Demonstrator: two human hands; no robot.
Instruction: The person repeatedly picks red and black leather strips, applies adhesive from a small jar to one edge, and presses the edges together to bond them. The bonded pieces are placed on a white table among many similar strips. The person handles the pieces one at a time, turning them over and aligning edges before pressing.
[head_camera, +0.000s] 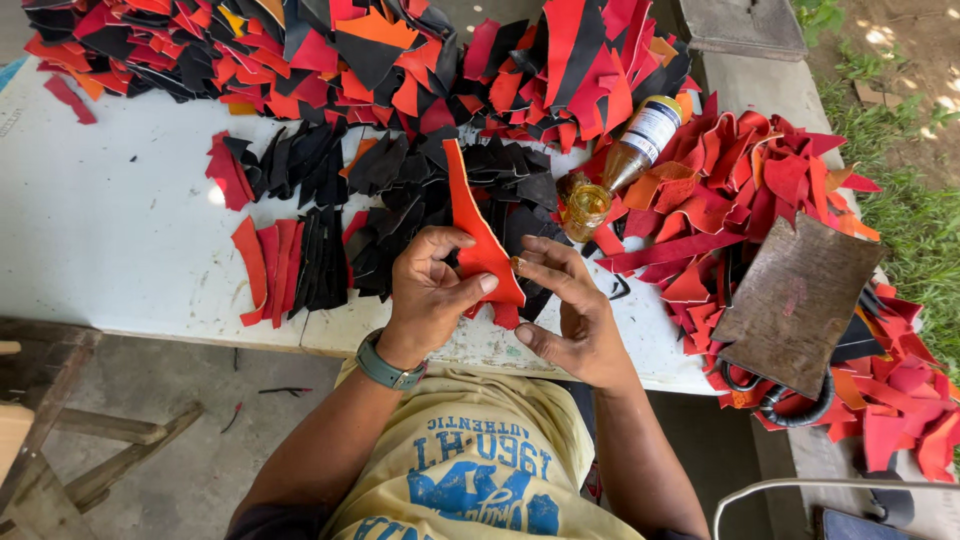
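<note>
My left hand (428, 290) pinches a long orange-red leather strip (472, 225) near its lower end, thumb on its face. My right hand (572, 305) meets the strip's right edge with fingertips; something small and brownish sits at those fingertips, too small to identify. The strip stands upright above the white table's (110, 240) near edge. A green wristwatch (385, 368) is on my left wrist.
Heaps of red, orange and black leather scraps (380, 55) cover the table's far side and right end. Sorted black and red pieces (300, 255) lie left of my hands. A tilted glue bottle (640, 140) and a small jar (583, 205) stand nearby. A brown slab (795, 300) rests at right.
</note>
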